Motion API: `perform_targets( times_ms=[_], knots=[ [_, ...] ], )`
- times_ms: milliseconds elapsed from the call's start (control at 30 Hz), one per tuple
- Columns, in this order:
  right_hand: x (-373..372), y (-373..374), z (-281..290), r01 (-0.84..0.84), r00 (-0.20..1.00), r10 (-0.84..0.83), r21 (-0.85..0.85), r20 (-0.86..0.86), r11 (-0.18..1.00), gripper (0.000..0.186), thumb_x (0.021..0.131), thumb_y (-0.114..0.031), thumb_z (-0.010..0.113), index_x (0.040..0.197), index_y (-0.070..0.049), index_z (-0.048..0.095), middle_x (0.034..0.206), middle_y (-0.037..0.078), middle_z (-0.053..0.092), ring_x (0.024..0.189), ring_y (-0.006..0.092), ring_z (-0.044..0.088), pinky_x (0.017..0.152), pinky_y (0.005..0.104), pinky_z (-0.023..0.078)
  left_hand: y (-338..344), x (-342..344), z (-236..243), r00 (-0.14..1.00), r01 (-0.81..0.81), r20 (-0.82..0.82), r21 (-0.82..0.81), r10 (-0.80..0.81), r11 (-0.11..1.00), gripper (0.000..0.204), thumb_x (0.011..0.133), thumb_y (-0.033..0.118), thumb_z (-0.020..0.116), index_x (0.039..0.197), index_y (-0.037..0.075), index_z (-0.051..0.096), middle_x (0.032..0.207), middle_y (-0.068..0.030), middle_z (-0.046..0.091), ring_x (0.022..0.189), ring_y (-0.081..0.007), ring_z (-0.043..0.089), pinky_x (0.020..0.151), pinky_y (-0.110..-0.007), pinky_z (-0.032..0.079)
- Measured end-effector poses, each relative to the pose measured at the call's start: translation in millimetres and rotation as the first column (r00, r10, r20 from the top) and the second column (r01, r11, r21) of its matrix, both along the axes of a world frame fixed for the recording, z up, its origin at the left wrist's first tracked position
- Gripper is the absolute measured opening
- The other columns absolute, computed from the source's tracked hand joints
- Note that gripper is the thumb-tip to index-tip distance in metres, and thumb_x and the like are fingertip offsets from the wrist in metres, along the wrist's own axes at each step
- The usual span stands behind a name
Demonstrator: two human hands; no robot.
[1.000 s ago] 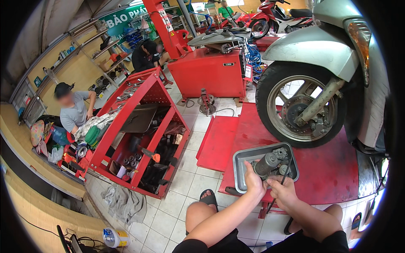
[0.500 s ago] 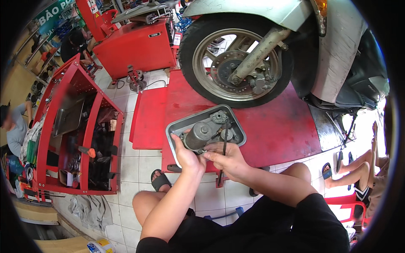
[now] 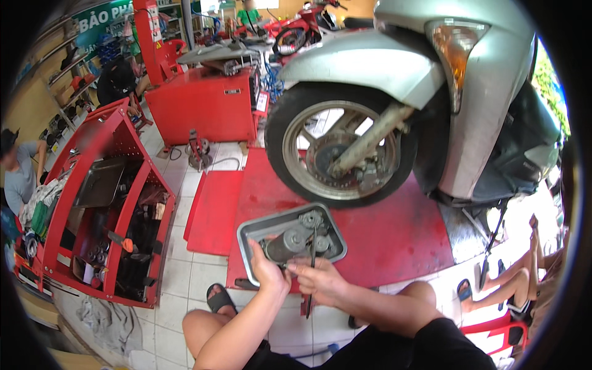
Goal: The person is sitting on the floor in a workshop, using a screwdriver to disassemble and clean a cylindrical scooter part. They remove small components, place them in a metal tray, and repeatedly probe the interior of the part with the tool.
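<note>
A grey metal tray (image 3: 259,229) rests on the red lift platform (image 3: 394,237) in front of a scooter's front wheel (image 3: 339,151). In the tray lies a grey cylindrical metal part (image 3: 285,243) with several gear-like pieces (image 3: 311,219) behind it. My left hand (image 3: 268,272) grips the near end of the cylindrical part at the tray's front edge. My right hand (image 3: 319,280) holds a thin dark tool (image 3: 312,271) whose tip points up into the tray beside the part.
A silver scooter (image 3: 456,80) stands on the lift. A red tool cart (image 3: 108,203) with tools is at my left, a rag (image 3: 105,317) on the tiles below it. People sit at far left and back; another person's legs (image 3: 512,283) are at right.
The view has swung so the tray and wheel sit more centred and closer. Both hands stay at the tray's near edge on the part and tool.
</note>
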State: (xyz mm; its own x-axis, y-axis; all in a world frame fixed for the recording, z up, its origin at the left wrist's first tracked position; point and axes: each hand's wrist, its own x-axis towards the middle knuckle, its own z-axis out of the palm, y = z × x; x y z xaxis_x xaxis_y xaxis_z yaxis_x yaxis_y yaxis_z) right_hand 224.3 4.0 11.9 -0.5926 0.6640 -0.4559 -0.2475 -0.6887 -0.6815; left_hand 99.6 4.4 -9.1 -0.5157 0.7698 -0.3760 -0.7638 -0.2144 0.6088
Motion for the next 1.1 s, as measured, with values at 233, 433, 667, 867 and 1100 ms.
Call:
perform_targets(
  times_ms=[233, 433, 667, 867, 1100],
  knots=[
    [2, 2, -4, -0.003, 0.999, 0.004, -0.033, 0.041, 0.999, 0.019, 0.097, -0.013, 0.064, 0.112, -0.001, 0.062, 0.075, -0.004, 0.055, 0.048, 0.0022, 0.028, 0.045, 0.0231, 0.022, 2, 1, -17, 0.996, 0.081, 0.048, 0.019, -0.082, 0.997, 0.054, 0.106, 0.052, 0.032, 0.100, 0.005, 0.059, 0.092, -0.0097, 0.068, 0.079, -0.0200, 0.067, 0.067, -0.033, 0.054],
    [-1, -1, -14, 0.066, 0.991, -0.075, 0.089, 0.107, 0.994, 0.021, 0.097, -0.014, 0.065, 0.111, 0.001, 0.064, 0.075, -0.001, 0.058, 0.049, 0.0026, 0.030, 0.044, 0.0235, 0.022, 0, 4, -4, 0.998, 0.032, 0.047, 0.009, -0.032, 0.999, 0.053, 0.107, 0.050, 0.032, 0.099, 0.005, 0.060, 0.094, -0.0087, 0.068, 0.084, -0.0211, 0.067, 0.073, -0.034, 0.054],
    [-5, -9, -16, 0.120, 0.970, -0.163, 0.228, 0.180, 0.966, 0.020, 0.095, -0.014, 0.067, 0.106, 0.003, 0.066, 0.079, 0.005, 0.066, 0.047, 0.0026, 0.038, 0.040, 0.0222, 0.024, 2, 7, -13, 0.999, 0.003, -0.045, -0.055, -0.005, 0.999, 0.053, 0.107, 0.050, 0.034, 0.097, 0.004, 0.060, 0.093, -0.0086, 0.067, 0.081, -0.0191, 0.065, 0.072, -0.033, 0.052],
    [-7, -13, -16, 0.168, 0.971, -0.190, 0.152, 0.145, 0.974, 0.016, 0.094, -0.012, 0.068, 0.101, 0.001, 0.064, 0.072, 0.004, 0.061, 0.046, 0.0033, 0.038, 0.039, 0.0226, 0.025, -4, 8, -15, 0.949, -0.019, -0.313, -0.129, -0.022, 0.991, 0.056, 0.107, 0.050, 0.034, 0.096, 0.003, 0.062, 0.090, -0.0076, 0.064, 0.077, -0.0162, 0.059, 0.070, -0.032, 0.048],
    [-2, -14, -25, 0.098, 0.937, -0.227, 0.424, 0.264, 0.900, 0.015, 0.093, -0.013, 0.067, 0.091, 0.002, 0.067, 0.066, 0.002, 0.062, 0.052, 0.0063, 0.051, 0.044, 0.0231, 0.037, 2, 14, -33, 0.838, -0.103, -0.545, -0.147, 0.006, 0.984, 0.055, 0.108, 0.043, 0.037, 0.086, 0.002, 0.066, 0.081, -0.0058, 0.062, 0.079, -0.0149, 0.054, 0.075, -0.032, 0.044]
  ],
)
